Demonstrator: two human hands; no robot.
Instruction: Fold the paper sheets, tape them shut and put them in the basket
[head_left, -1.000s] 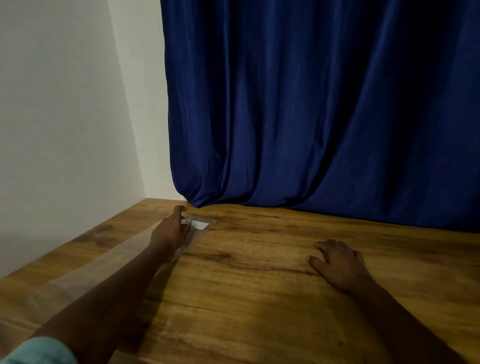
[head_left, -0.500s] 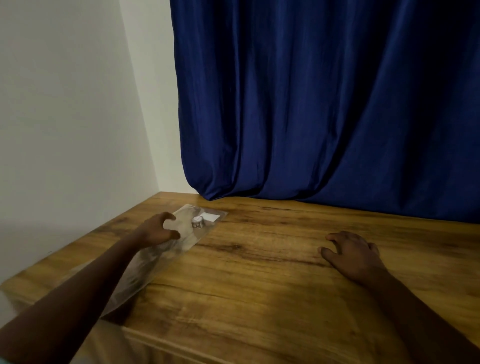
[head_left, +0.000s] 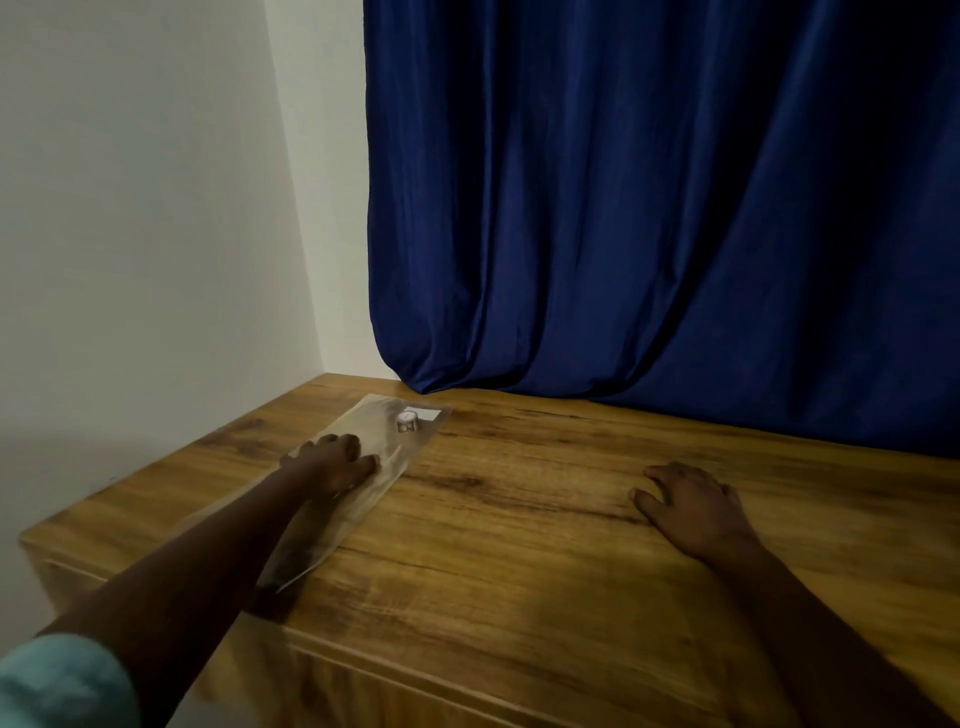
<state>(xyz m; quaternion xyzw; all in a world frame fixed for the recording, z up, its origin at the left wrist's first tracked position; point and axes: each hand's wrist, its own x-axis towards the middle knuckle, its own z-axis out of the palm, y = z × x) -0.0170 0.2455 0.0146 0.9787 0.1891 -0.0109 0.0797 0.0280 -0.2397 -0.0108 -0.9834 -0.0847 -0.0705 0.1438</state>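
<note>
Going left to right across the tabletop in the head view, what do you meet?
Left hand resting on the clear plastic sleeve → small tape roll on that sleeve → bare wooden table → right hand, flat on the wood.

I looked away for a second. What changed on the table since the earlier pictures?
The left hand drew back from the small tape roll, leaving it standing on the clear plastic sleeve, and now rests flat on the sleeve. The right hand stayed resting on the wooden table.

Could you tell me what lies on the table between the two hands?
Only bare wooden table separates the left hand from the right hand, seen in the head view.
</note>
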